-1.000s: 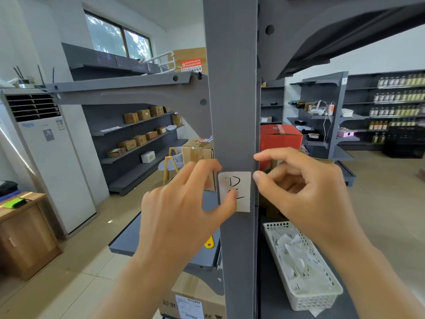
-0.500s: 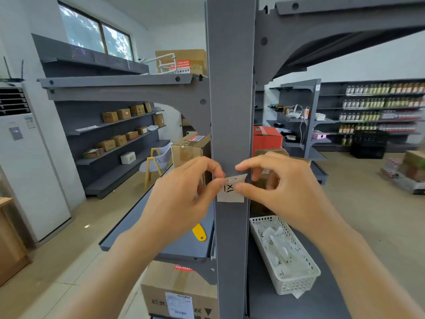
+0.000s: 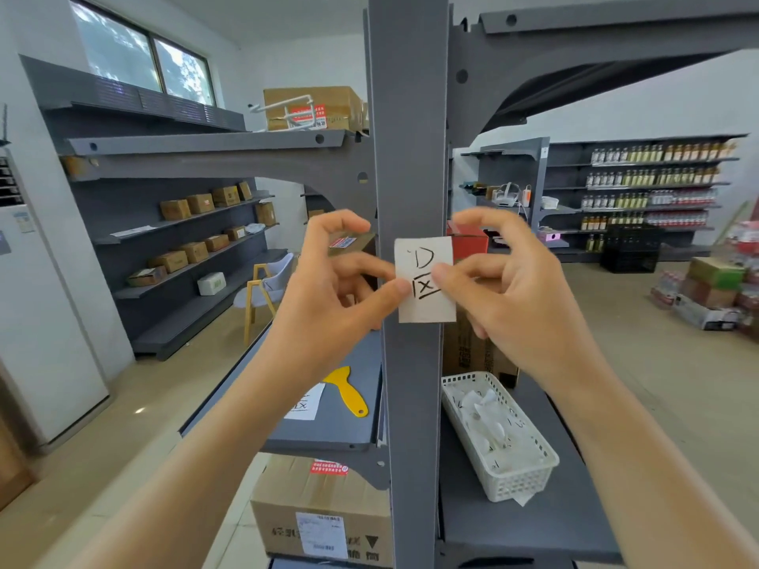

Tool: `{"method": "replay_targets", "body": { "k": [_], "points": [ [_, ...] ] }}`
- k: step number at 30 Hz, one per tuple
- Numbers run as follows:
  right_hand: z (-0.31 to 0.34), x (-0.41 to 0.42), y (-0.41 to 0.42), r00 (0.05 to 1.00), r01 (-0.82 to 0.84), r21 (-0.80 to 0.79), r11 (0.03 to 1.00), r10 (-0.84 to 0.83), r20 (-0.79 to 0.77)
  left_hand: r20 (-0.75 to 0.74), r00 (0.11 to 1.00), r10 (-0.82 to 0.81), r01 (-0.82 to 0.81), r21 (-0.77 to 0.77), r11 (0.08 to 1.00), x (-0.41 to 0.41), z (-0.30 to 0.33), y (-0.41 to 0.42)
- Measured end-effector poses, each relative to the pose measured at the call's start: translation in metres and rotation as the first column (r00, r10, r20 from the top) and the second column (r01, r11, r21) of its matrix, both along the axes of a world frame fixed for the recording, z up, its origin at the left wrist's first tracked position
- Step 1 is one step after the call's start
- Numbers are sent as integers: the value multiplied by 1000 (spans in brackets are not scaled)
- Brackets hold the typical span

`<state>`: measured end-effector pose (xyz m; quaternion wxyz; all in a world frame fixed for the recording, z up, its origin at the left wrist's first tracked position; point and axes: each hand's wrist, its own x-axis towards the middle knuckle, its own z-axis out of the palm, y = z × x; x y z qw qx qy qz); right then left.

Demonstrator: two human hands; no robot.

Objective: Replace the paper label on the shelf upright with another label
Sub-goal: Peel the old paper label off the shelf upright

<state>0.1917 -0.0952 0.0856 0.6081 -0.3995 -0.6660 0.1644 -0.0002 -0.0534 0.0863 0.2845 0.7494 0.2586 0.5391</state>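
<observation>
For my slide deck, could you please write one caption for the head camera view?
Both hands, left hand and right hand, pinch a paper label marked "D" at the grey shelf upright.

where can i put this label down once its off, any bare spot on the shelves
Left shelf: bare grey in front of the scraper and the loose label. Right shelf: bare in front of and right of the basket. Behind the basket, boxes crowd it.

Both forearms are bare, no sleeves, rings or watch visible.
</observation>
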Motion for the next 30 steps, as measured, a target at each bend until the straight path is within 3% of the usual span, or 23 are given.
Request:
{"method": "replay_targets", "body": {
  "k": [4,7,10,14,16,21,24,27,30],
  "points": [
    [-3,-5,-5,1000,5,45,999,-5,3,36,998,-44,45,-48,998,-2,-4,2],
    [-6,-6,-6,987,73,87,994,-84,137,-86,996,30,-21,111,994,-4,-7,2],
    [-10,-5,-8,962,138,24,990,-140,234,-161,979,125,-87,220,971,-7,-9,4],
    [-15,-5,-10,903,257,76,963,-268,335,-251,905,343,-203,454,867,-5,-12,1],
    [-15,-5,-14,886,297,102,950,-314,342,-264,868,419,-258,482,838,-2,-13,0],
    [-11,-6,-28,755,437,182,881,-469,459,-367,857,361,-190,426,884,9,-12,-9],
    [-8,-2,-31,664,520,207,829,-545,512,-329,914,238,-163,239,957,14,-12,-13],
    [-6,-1,-30,847,411,69,909,-409,338,-126,992,-4,-7,-82,997,18,-9,-14],
    [-4,0,-31,931,298,-49,953,-279,237,-79,995,-56,46,-126,991,18,-7,-14]
  ]
}}
